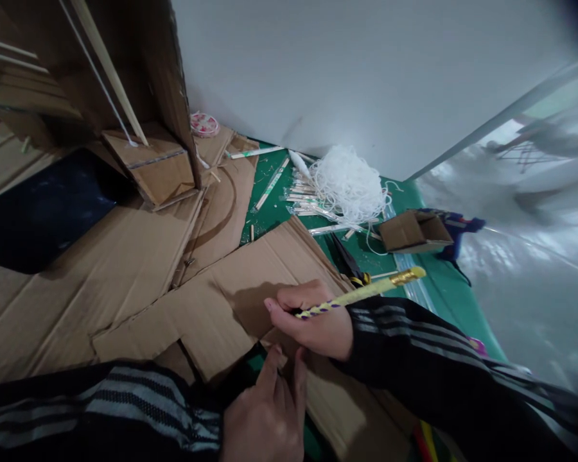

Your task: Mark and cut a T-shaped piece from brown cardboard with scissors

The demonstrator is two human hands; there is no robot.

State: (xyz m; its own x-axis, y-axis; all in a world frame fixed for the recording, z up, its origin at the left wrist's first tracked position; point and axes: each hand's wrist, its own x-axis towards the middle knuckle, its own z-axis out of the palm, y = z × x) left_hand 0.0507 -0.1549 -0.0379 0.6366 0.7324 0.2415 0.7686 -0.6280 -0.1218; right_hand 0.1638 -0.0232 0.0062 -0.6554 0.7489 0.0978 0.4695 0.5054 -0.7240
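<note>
My right hand [313, 321] is closed round a yellow pencil [366, 292] with purple stripes and a gold end, its tip hidden against a flat cardboard piece [231, 282]. My left hand [270, 410] lies just below it, two fingers stretched out and pressing on the cardboard's lower edge. Both sleeves are dark with pale stripes.
Large cardboard sheets [77, 289] cover the green mat [443, 289]. A tall cardboard structure [158, 96] with sticks stands at the back left. A tangle of white string [349, 183], wooden sticks [270, 186], a small cardboard box [414, 231], a blue glue gun [457, 234] and a black cutter [347, 260] lie beyond.
</note>
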